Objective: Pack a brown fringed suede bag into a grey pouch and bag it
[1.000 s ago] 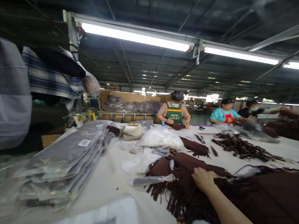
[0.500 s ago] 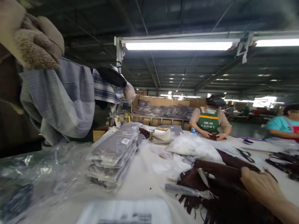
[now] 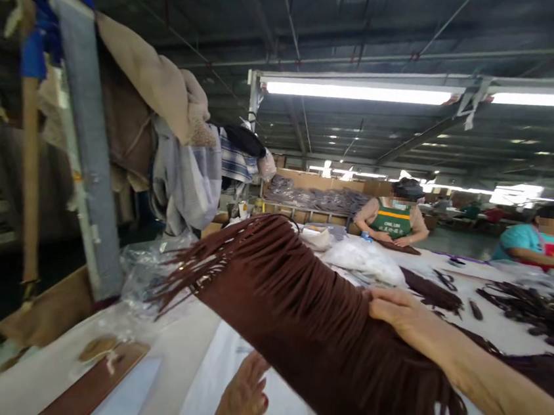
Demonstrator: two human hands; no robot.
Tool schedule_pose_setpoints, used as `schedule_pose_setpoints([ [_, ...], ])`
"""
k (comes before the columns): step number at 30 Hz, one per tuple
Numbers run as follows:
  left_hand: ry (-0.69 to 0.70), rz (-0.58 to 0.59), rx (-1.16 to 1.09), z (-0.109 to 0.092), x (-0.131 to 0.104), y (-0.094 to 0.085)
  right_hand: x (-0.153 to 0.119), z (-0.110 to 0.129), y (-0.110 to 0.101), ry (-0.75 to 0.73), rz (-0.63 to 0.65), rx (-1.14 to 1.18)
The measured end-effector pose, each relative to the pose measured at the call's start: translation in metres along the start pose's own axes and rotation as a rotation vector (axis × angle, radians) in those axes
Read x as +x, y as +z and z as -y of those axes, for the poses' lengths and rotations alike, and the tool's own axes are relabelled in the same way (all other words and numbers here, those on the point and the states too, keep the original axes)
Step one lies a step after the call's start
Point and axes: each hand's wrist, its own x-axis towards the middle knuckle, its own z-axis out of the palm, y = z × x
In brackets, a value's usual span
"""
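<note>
both hands busy: right hand pinches the brown fringed garment aloft; left hand flat, fingers spread, on white sheet. keep fringe hanging untangled.

The right hand lifts a brown fringed garment above the left hand.

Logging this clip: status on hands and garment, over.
Right hand grips the brown fringed garment, lifted off the table. Left hand open, flat beneath it. Plastic bags beside the fringe tips.
</note>
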Motion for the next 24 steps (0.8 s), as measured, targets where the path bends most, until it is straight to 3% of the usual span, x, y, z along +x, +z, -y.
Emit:
schedule_pose_setpoints([
  [1,-0.014,-0.034,-0.175,-0.005,-0.007,-0.001,-0.008,-0.013,0.023,0.037,0.068,0.141],
  [4,-0.133,-0.112,-0.508,-0.017,-0.037,-0.006,-0.027,-0.064,0.083,0.095,0.185,0.278],
  [6,-0.232,-0.139,-0.500,-0.025,-0.057,-0.013,-0.037,-0.097,0.109,0.067,0.158,0.097],
  [8,-0.317,-0.117,-0.357,-0.037,-0.071,-0.022,-0.047,-0.117,0.121,-0.093,-0.019,-0.242],
  [11,-0.465,0.087,0.049,-0.059,-0.074,-0.032,-0.066,-0.106,0.124,-0.609,-0.317,-0.612],
  [12,-0.504,0.176,0.160,-0.068,-0.072,-0.032,-0.072,-0.092,0.123,-0.804,-0.329,-0.698],
  [13,-0.534,0.258,0.239,-0.076,-0.068,-0.031,-0.077,-0.075,0.123,-0.964,-0.249,-0.809],
  [15,-0.561,0.403,0.350,-0.094,-0.060,-0.025,-0.082,-0.038,0.123,-1.116,-0.131,-0.979],
  [17,-0.542,0.530,0.494,-0.114,-0.052,-0.017,-0.079,-0.012,0.123,-1.028,-0.023,-1.087],
  [19,-0.493,0.612,0.622,-0.133,-0.048,-0.013,-0.072,-0.005,0.121,-0.746,0.138,-1.113],
  [21,-0.431,0.677,0.765,-0.146,-0.047,-0.017,-0.068,-0.017,0.118,-0.459,0.305,-0.995],
  [24,-0.377,0.778,1.079,-0.149,-0.052,-0.035,-0.070,-0.055,0.116,-0.246,0.416,-0.657],
])
